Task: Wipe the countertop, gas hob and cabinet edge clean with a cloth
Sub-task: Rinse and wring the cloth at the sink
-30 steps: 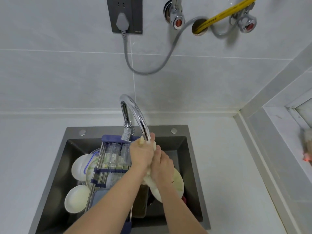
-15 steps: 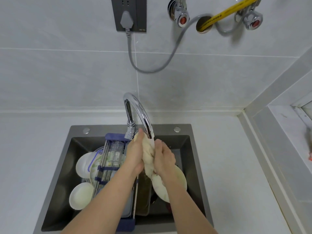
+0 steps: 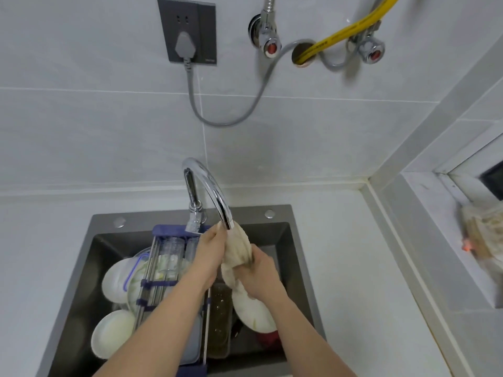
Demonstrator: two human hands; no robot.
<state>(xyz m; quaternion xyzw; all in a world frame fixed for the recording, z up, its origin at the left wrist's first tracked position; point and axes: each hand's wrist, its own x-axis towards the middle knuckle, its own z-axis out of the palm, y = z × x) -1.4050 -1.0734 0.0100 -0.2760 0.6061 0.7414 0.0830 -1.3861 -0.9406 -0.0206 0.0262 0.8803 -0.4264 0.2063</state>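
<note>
A beige cloth [image 3: 238, 248] is bunched between both hands right under the spout of the chrome tap [image 3: 209, 189], above the dark sink [image 3: 295, 257]. My left hand [image 3: 209, 254] grips its upper left side, fingers up by the spout. My right hand [image 3: 261, 273] grips the lower part of the cloth. The white countertop [image 3: 353, 281] surrounds the sink. No gas hob or cabinet edge is in view.
The sink holds white plates [image 3: 113, 333], a blue-ended metal rack [image 3: 163, 268] with glasses, and a brownish container [image 3: 220, 322]. A wall socket [image 3: 187, 31], valves [image 3: 268, 40] and a yellow hose [image 3: 345, 31] are above. A bagged item [image 3: 481, 235] lies on the right ledge.
The hands have shifted on the cloth under the spout: more cloth now shows between them, with the right hand lower on it. The view has moved slightly.
</note>
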